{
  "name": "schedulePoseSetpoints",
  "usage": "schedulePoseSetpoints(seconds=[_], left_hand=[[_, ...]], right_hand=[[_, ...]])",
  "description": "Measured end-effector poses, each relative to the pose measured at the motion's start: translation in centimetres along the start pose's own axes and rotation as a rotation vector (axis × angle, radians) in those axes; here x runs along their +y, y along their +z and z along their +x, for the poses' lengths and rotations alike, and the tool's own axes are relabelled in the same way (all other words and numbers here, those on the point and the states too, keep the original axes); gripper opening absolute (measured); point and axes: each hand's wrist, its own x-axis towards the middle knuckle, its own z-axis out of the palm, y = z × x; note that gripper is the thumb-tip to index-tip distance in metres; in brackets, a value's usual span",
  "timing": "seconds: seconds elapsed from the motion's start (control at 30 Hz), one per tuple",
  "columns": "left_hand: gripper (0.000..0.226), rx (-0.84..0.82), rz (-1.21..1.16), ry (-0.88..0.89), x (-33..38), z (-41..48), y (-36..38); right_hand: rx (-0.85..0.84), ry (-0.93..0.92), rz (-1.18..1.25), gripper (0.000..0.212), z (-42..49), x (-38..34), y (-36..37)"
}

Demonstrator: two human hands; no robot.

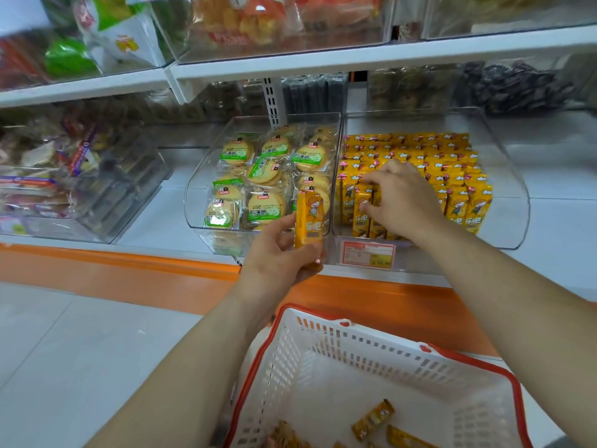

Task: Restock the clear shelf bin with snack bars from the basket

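Nearest of all, a white basket (290, 367) with a red rim is seen below the shelf, and a few loose snack bars (373, 419) are seen lying on its floor. One upright snack bar (308, 226) is gripped by the left hand (274, 257) just before the shelf edge, fingers curled round its lower half. The right hand (400, 198) is set inside the clear shelf bin (512, 192), its curled fingers and thumb closed on standing bars (361, 210) of the front row. Round crackers (265, 203) are held in the neighbouring bin (193, 202).

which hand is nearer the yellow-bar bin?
Right. The right hand is inside the bin, gripping bars; the left hand holds a bar just outside its front.
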Motion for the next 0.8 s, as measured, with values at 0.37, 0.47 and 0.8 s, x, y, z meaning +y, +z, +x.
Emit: schedulePoseSetpoints(seconds=[0.37,0.47,0.8], left_hand=[[0.026,-0.072,-0.123,0.033,0.4,-0.5,1.6],[0.026,-0.057,-0.116,0.043,0.7,-0.9,2.0],[0.050,0.266,0.891,0.373,-0.9,1.3,1.8]], right_hand=[[-0.232,0.075,1.073,0.029,-3.6,-5.8,-4.0],[-0.254,0.141,1.247,0.027,-3.8,-5.2,-4.8],[0.170,0.269,0.896,0.035,-1.7,-1.3,-6.0]])
